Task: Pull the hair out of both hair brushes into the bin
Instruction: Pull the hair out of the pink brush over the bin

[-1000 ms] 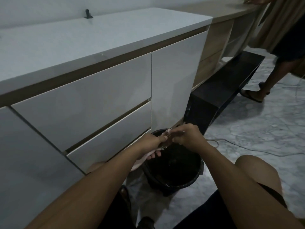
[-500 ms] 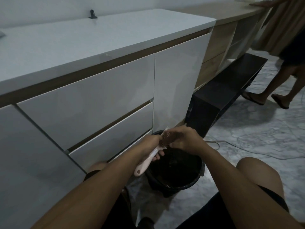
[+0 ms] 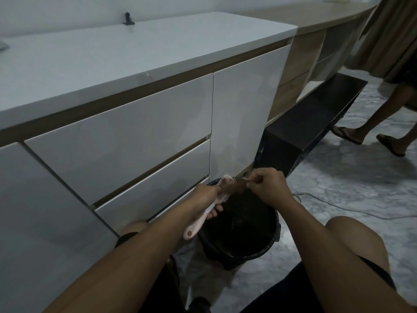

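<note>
A pink hair brush (image 3: 195, 224) is held over a black bin (image 3: 268, 246) on the floor. My left hand (image 3: 206, 195) grips the brush around its neck, with the handle pointing down toward me and the bristles facing right. Brown hair (image 3: 237, 187) stretches from the bristles to my right hand (image 3: 267, 187), which pinches it just above the bin's far rim. Only one brush is in view.
White drawer fronts (image 3: 126, 136) stand close on the left, right behind the bin. A black box (image 3: 316, 118) lies beyond it, and a cable (image 3: 338, 206) runs across the marbled floor. Another person's legs and sandals (image 3: 370, 136) are at the right. My knees flank the bin.
The brush has turned so its pink handle shows below my left hand. My right hand has drawn a tuft of hair out to the right. The other person has stepped further right.
</note>
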Action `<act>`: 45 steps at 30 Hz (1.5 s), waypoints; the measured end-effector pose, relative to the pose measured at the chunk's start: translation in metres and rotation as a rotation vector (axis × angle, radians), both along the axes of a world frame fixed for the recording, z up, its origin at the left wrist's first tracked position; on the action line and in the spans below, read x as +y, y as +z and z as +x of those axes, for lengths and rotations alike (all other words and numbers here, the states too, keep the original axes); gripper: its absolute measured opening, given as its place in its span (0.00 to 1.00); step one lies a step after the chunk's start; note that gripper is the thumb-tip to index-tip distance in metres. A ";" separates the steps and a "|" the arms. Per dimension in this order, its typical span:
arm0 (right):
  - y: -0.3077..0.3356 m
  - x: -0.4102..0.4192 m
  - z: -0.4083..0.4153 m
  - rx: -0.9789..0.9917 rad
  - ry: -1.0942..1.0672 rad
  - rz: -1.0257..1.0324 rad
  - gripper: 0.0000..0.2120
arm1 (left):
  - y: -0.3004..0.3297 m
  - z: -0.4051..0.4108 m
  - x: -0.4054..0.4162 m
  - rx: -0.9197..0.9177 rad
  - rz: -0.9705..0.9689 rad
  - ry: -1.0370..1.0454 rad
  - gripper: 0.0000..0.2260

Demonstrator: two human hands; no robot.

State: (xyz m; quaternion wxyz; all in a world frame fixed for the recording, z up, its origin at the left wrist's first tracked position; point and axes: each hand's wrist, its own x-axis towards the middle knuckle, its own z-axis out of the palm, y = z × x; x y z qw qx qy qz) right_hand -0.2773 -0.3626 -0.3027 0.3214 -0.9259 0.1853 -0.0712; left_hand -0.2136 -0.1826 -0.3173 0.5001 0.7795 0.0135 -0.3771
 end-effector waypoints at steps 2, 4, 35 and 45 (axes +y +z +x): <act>-0.004 0.004 0.000 0.016 0.082 0.052 0.08 | 0.002 -0.001 -0.001 0.005 -0.015 -0.022 0.15; -0.008 0.009 0.000 0.011 0.159 0.077 0.16 | 0.004 -0.003 -0.001 -0.009 -0.034 -0.040 0.18; -0.008 0.005 0.003 -0.059 -0.024 -0.006 0.08 | -0.011 0.007 0.000 -0.208 0.028 -0.075 0.11; -0.003 0.012 -0.001 0.021 0.249 0.157 0.27 | -0.005 0.009 0.001 -0.152 0.015 -0.072 0.12</act>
